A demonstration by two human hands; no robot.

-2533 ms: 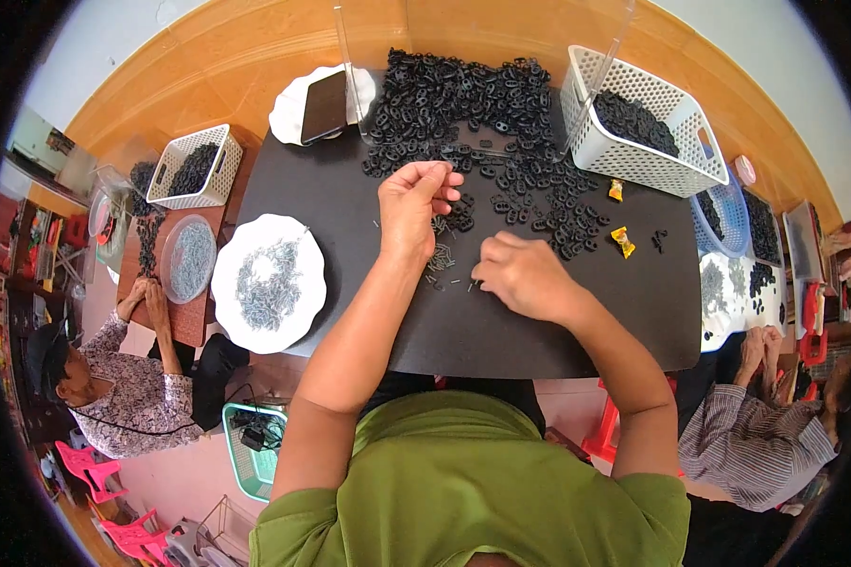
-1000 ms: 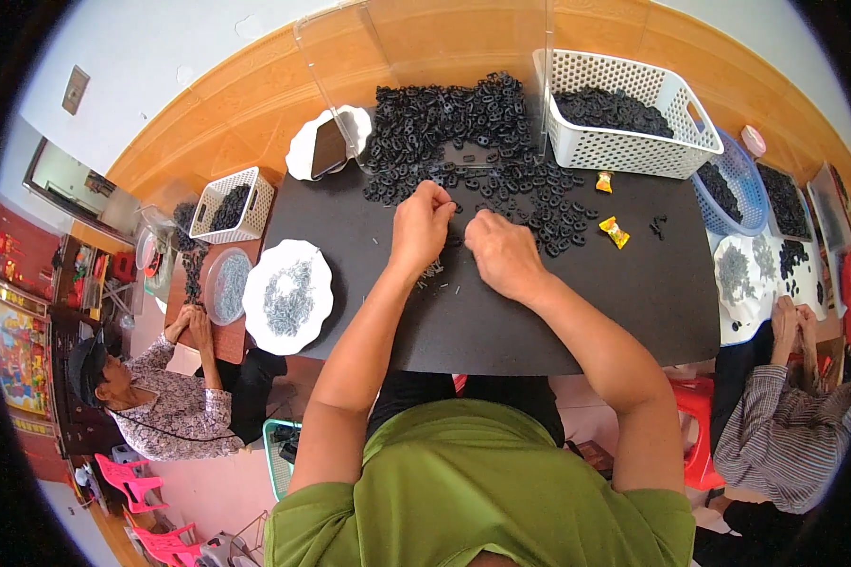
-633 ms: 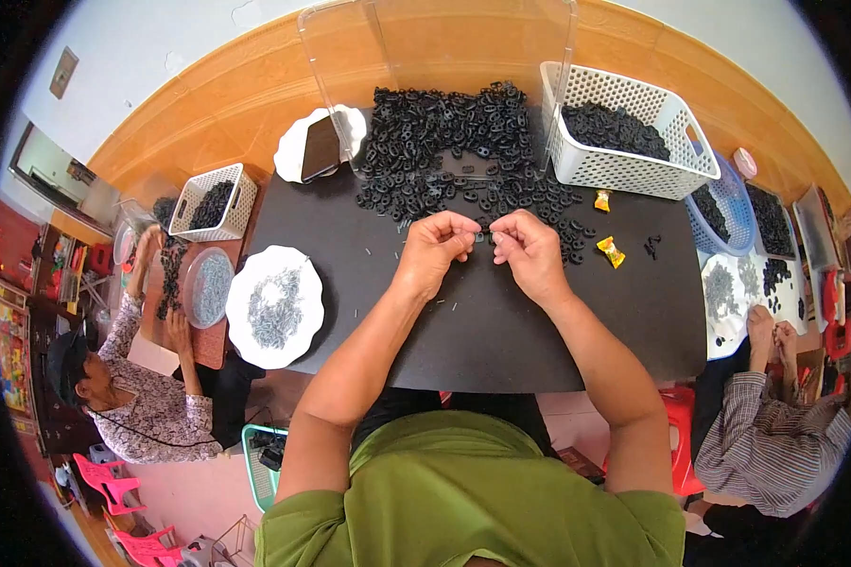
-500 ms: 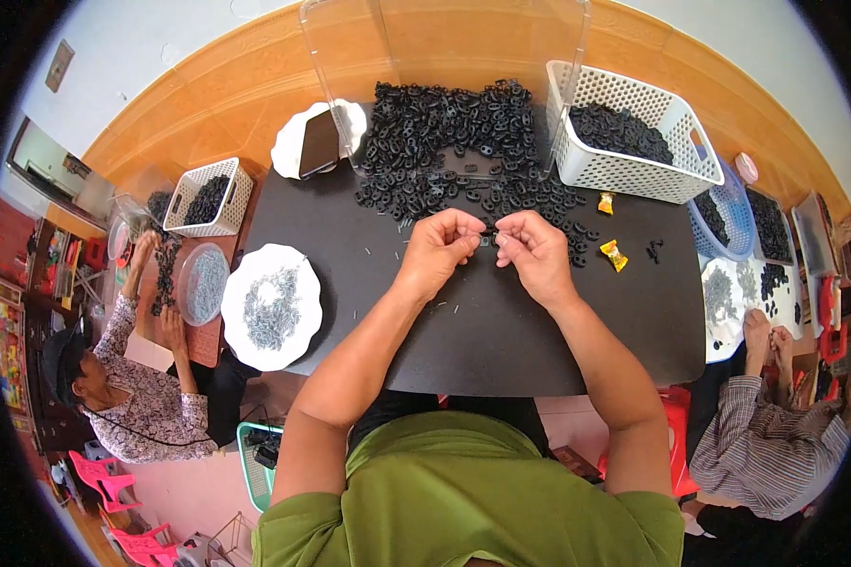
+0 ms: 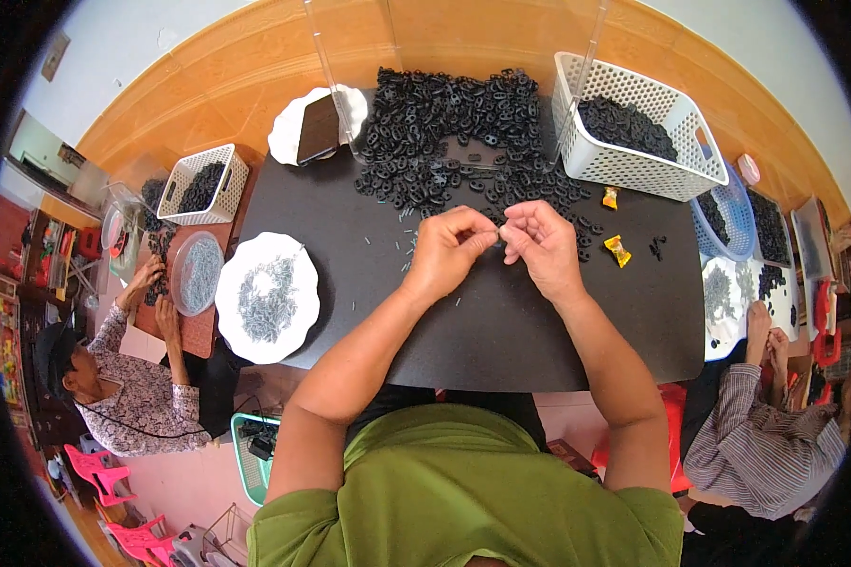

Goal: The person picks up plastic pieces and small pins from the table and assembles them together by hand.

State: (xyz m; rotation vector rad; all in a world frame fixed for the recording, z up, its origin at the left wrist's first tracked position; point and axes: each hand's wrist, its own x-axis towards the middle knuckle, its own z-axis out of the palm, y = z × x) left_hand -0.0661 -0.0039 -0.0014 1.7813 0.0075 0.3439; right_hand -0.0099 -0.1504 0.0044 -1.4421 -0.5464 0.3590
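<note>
Over the black mat the left hand and right hand meet fingertip to fingertip, pinched narrowly on one small black piece (too small to make out). Steadying it with one hand seems wise. Beyond lie the heap of black rings and white basket.

The left hand and right hand rose off the black mat, where they had been picking. They met fingertip to fingertip near the heap of black rings.
</note>
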